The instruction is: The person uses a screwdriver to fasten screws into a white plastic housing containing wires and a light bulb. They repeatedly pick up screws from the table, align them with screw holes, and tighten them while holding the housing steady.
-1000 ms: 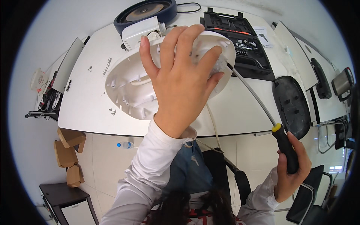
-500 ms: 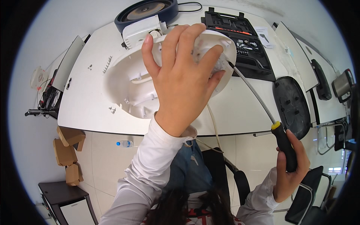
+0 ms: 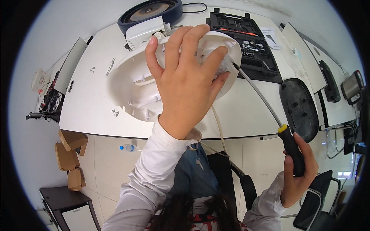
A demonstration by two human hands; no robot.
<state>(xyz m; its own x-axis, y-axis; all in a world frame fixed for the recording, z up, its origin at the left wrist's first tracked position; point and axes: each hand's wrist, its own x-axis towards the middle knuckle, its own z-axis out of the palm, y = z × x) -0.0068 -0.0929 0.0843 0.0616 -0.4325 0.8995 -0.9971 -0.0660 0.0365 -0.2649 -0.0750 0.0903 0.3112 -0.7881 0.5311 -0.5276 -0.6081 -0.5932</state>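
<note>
A white hollow plastic housing (image 3: pixel 122 86) lies on the table with its ribbed inside facing up. Across it stretches my left hand (image 3: pixel 185 90), fingers hooked over the far rim and gripping it. Thumb and index finger reach to a greyish translucent part (image 3: pixel 222 66) inside the right end; my fingers partly cover it. Off to the right, my right hand (image 3: pixel 298 184) is closed around the black handle of a long screwdriver (image 3: pixel 291 148). The screwdriver's tip meets the right side of the translucent part. A pale cord (image 3: pixel 219 123) hangs from the housing over the table's front edge.
Behind the housing stand a white motor unit (image 3: pixel 144 32) and a dark blue round base (image 3: pixel 177 11). An open black tool case (image 3: pixel 266 63) is at the back right, near a dark oval cover (image 3: pixel 298 109). Loose screws (image 3: pixel 110 66) lie left of the housing.
The housing and my left hand have shifted very slightly left. The screwdriver tip has moved with them, and my right hand stays closed on the handle.
</note>
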